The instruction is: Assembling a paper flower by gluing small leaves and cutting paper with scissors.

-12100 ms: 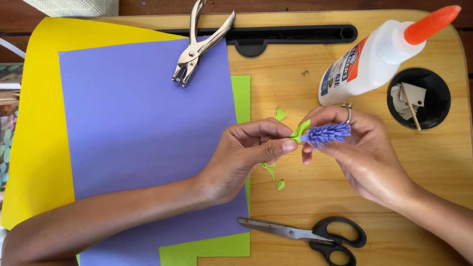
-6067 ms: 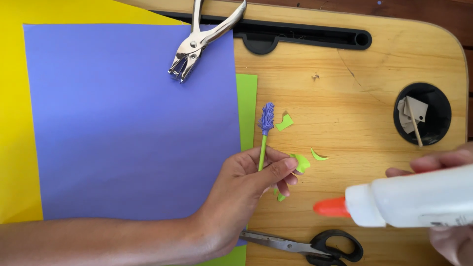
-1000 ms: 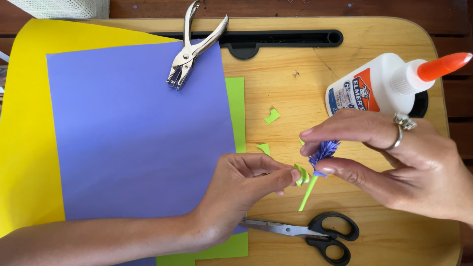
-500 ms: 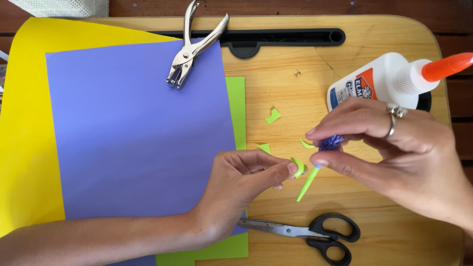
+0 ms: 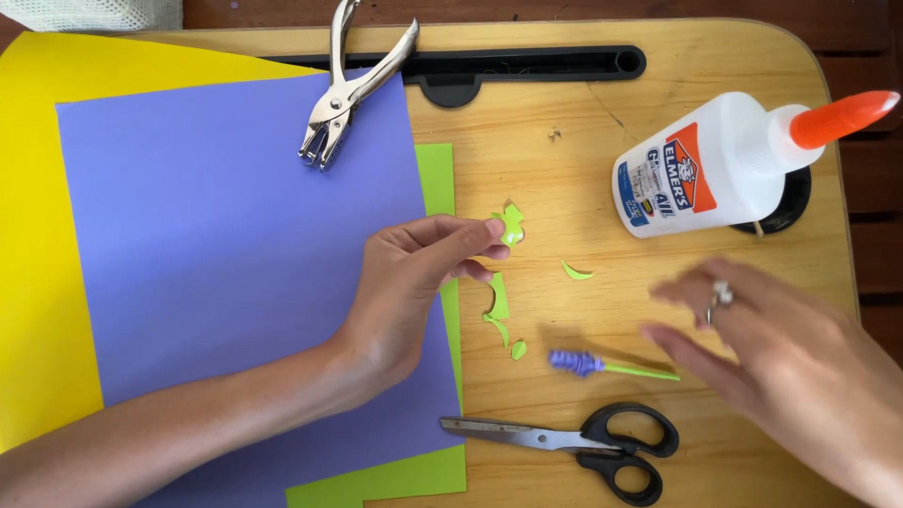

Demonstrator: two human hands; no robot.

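Note:
A small paper flower (image 5: 602,366), with a purple fringed head and a thin green stem, lies flat on the wooden table (image 5: 564,169) just above the scissors. My right hand (image 5: 781,357) hovers to the right of it, blurred, fingers apart and holding nothing. My left hand (image 5: 414,282) rests on the edge of the purple paper sheet (image 5: 216,254), its fingertips beside a small green paper scrap (image 5: 511,224); whether it pinches the scrap is unclear. More green scraps (image 5: 497,306) lie below the fingers.
A white glue bottle with an orange cap (image 5: 724,165) lies at the upper right. Black-handled scissors (image 5: 583,440) lie at the front. A metal hole punch (image 5: 350,89) rests on the purple sheet's top edge. Yellow paper (image 5: 38,282) and green paper (image 5: 386,480) lie underneath.
My right hand has let go of the paper flower, which now lies on the table, and has drawn back to the right. My left hand has moved up towards a green scrap.

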